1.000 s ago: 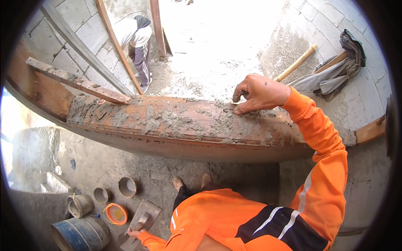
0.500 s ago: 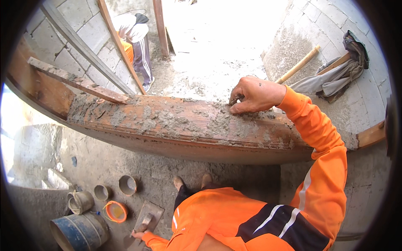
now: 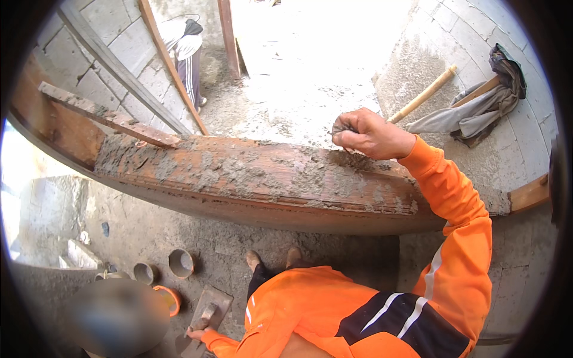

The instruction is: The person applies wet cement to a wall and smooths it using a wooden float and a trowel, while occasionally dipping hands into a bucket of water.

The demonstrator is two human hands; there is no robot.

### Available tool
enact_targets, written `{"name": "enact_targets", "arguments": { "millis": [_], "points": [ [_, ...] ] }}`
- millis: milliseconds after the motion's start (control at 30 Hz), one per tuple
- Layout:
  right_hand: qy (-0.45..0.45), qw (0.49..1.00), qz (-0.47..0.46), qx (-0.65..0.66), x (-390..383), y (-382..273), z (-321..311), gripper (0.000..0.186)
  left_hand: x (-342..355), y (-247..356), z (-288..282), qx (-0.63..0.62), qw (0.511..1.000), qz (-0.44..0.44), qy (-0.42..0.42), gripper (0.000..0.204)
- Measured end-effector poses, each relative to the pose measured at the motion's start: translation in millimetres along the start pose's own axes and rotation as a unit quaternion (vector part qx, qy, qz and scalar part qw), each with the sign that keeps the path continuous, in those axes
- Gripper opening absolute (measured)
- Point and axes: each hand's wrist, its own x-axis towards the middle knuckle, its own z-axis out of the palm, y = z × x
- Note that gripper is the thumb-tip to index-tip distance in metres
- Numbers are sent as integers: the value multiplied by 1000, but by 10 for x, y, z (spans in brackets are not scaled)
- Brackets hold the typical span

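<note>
A wooden beam (image 3: 250, 173) spattered with wet grey mortar curves across the middle. Just over its far edge, my right hand (image 3: 360, 132) is closed in a pinch around something dark I cannot make out, probably a bit of mortar. Low at the bottom, my left hand (image 3: 197, 333) grips a plastering float (image 3: 219, 304), a flat plate with a handle. A dark flat blade is partly visible beside that hand, too hidden to name. My feet stand below the beam.
Another person (image 3: 188, 65) bends behind the leaning wooden posts (image 3: 173, 71). At right, a pole (image 3: 424, 92) and draped grey cloth (image 3: 495, 107) rest by the block wall. Pots (image 3: 181, 263) and an orange bucket (image 3: 172, 298) sit on the floor; the lower-left corner is blurred.
My right hand shifted left along the beam, then lifted slightly back to the right with fingers curled tighter. The other person moved slightly, now more hidden behind the post.
</note>
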Motion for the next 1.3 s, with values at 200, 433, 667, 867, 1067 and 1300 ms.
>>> {"name": "enact_targets", "arguments": {
  "millis": [200,433,667,867,1067,1300],
  "points": [
    [23,831,128,541,-252,-21,-68,19,424,-73,-86,2,999,-14,-44,31],
    [19,839,223,495,-314,-230,-63,27,469,-43,-12,28,1000,-1,-8,34],
    [5,990,84,-114,86,-372,8,31,281,-124,120,12,999,-26,-30,40],
    [-60,974,98,-196,320,-351,89,28,106,-48,70,1,1000,-2,-4,39],
    [-38,991,72,-103,249,-296,50,22,113,-24,-117,2,999,-34,23,35],
    [13,936,127,329,129,-98,36,22,192,26,-127,-6,1000,3,27,28]
  ]
}}
